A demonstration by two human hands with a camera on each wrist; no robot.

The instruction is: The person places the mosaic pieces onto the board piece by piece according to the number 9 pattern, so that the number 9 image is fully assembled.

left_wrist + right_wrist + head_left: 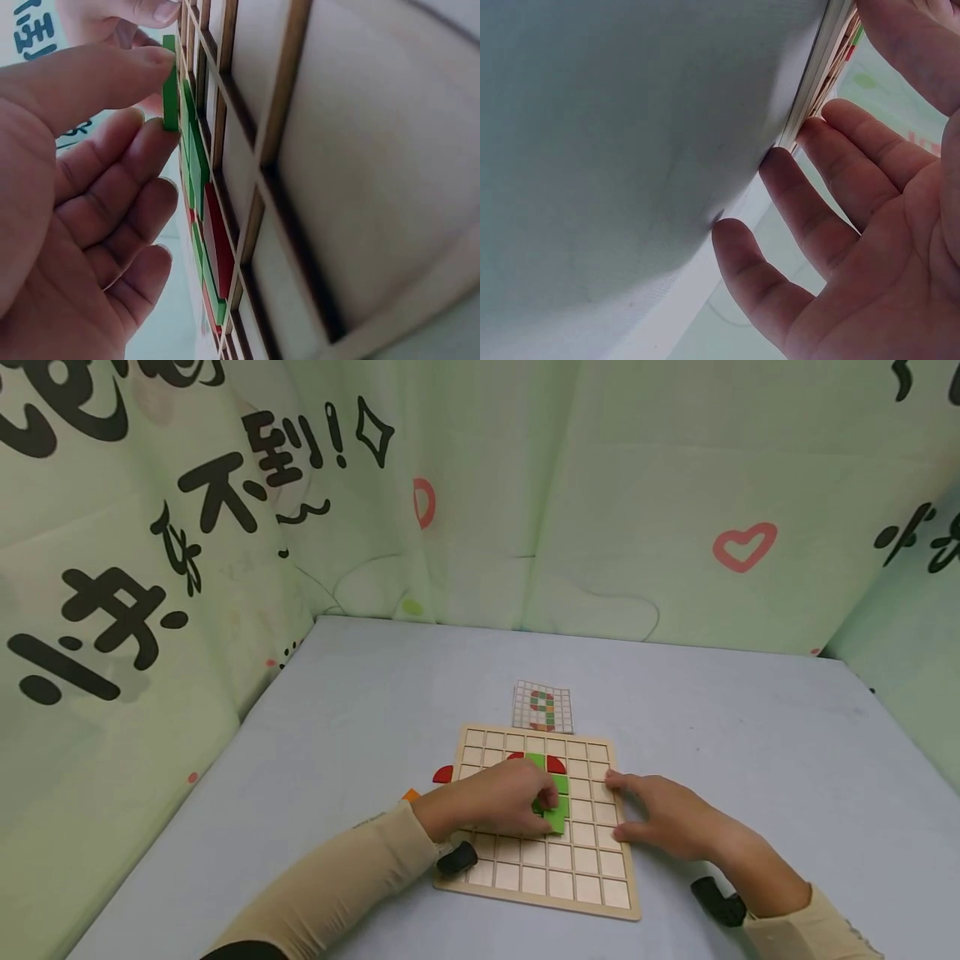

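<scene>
A wooden grid board [535,881] lies on the table. My left hand [498,800] reaches over its middle and pinches a small green square tile [170,84] between thumb and fingertip, standing on edge at the grid in the left wrist view. Beside it, several green tiles [196,154] and red curved tiles [217,240] sit on the grid; my hand covers part of them. At the board's right edge, my right hand [670,814] touches the frame with its fingers spread, holding no tile.
Beyond the board's far edge lies a printed pattern card [522,712] with a coloured figure on a grid. Left of the board are a loose red curved tile [443,774] and an orange piece [410,795], partly hidden by the left arm. Printed curtains [630,485] enclose the table.
</scene>
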